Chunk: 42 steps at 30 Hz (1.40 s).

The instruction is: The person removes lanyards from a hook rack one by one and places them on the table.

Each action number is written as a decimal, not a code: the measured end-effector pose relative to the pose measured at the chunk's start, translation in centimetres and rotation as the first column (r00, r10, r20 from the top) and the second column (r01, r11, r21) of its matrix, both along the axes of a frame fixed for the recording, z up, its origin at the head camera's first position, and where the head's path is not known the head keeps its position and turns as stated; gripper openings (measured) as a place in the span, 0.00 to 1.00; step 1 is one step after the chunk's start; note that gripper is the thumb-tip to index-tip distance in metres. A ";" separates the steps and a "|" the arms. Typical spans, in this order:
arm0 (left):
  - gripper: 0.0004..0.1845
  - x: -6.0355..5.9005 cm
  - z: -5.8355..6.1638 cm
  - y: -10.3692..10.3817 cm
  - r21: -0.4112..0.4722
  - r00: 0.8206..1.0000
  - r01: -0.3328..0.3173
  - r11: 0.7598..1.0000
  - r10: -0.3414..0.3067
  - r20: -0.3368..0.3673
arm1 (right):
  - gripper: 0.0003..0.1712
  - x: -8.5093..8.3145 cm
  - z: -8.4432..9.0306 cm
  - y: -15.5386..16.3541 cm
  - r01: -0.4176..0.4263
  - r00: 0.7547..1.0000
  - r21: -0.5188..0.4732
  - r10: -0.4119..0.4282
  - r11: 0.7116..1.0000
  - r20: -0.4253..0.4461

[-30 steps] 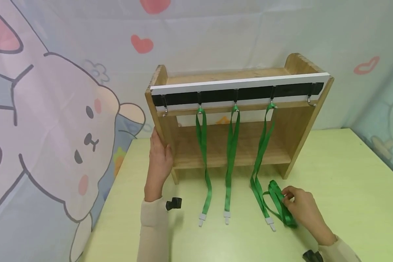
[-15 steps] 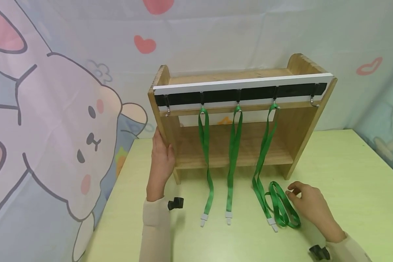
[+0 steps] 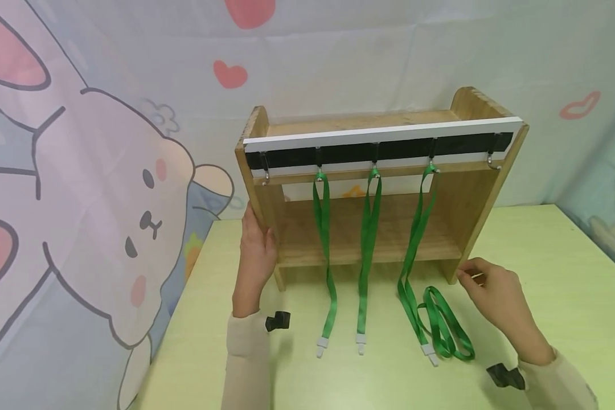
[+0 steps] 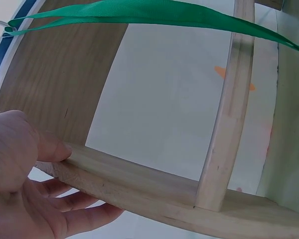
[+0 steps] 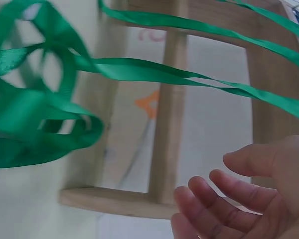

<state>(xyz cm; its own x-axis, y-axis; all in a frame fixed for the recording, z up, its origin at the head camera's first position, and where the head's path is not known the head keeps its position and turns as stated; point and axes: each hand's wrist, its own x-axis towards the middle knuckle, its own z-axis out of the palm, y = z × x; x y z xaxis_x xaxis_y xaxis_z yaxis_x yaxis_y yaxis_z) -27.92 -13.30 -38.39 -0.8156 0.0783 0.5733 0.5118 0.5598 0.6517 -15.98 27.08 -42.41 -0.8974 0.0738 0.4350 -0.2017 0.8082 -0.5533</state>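
Three green lanyards (image 3: 326, 228) hang from the middle hooks of a strip on a wooden shelf (image 3: 345, 228), their white clips (image 3: 361, 339) resting on the table. A coiled green lanyard (image 3: 443, 346) lies at front right, beside the third one's clip. My left hand (image 3: 256, 253) grips the shelf's left side panel (image 4: 134, 184), thumb on the inner side and fingers outside. My right hand (image 3: 497, 290) holds nothing; its fingers are loosely bent near the shelf's right leg. Contact with that leg cannot be told. In the right wrist view, the coil (image 5: 45, 122) lies apart from this hand.
The outer left hook (image 3: 266, 177) and outer right hook (image 3: 493, 163) carry nothing. A pale green table (image 3: 333, 387) bears the shelf. Behind it hangs a printed cloth (image 3: 348, 62) with a cartoon animal and hearts. A dark cable shows at the far right edge.
My right hand has let go of the coiled lanyard and moved up and right to the shelf's right leg. The coil has loosened. My left hand keeps its hold.
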 end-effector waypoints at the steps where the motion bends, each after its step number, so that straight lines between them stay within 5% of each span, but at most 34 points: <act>1: 0.36 0.0 0.0 0.0 -0.001 1.000 -0.002 1.000 0.002 0.000 | 0.05 -0.1 0.3 -0.1 0.004 1.000 -0.003 -0.004 1.000 -0.026; 12: 0.36 -0.1 -0.2 -0.1 0.016 0.999 0.000 1.000 -0.001 0.038 | 0.06 -1.0 3.1 -2.0 0.011 0.967 -0.134 -0.045 0.991 -0.251; 27: 0.36 -0.1 -0.4 -0.1 -0.018 1.000 -0.004 1.000 0.004 0.009 | 0.13 -2.8 6.4 -4.5 -0.083 0.957 -0.302 -0.008 0.950 -0.289; 42: 0.36 0.0 -0.4 -0.1 -0.015 1.000 -0.003 1.000 0.003 -0.004 | 0.18 -3.8 8.6 -6.8 -0.106 0.969 -0.290 0.034 0.951 -0.243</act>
